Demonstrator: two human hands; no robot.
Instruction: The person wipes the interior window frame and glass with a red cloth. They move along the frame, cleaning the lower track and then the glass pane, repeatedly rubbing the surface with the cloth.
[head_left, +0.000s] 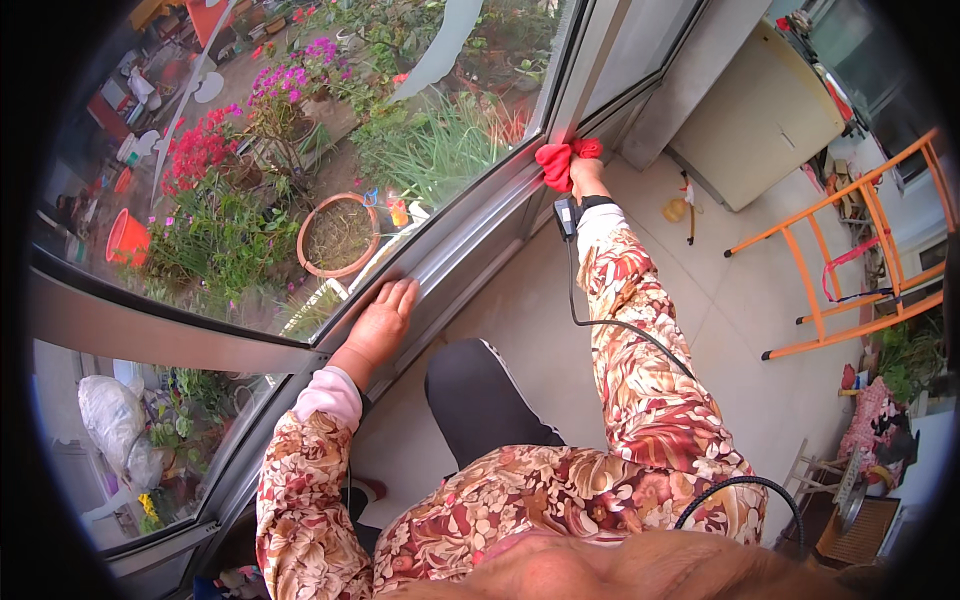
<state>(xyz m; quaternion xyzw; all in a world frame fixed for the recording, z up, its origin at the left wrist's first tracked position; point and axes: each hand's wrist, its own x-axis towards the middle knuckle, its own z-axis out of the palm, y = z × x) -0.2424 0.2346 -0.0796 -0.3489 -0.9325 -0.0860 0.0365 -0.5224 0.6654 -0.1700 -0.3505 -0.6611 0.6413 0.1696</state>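
Observation:
My right hand (587, 174) grips a bunched red cloth (556, 165) against the metal window frame (480, 199), close to the corner where an upright meets the lower rail. My left hand (384, 319) rests flat on the frame's lower rail, fingers together and nothing seen in it. Beyond the frame is a large glass pane (420, 150) with pale decorative shapes on it. A small black device (565, 217) with a cable sits at my right wrist. Part of the cloth is hidden by my fingers.
An orange metal ladder (817, 232) stands to the right on the tiled floor (675, 300). Behind it is a pale cabinet (757, 120). A black cable (645, 330) runs along my right sleeve. Through the glass, potted flowers and a round planter (302, 232) are visible.

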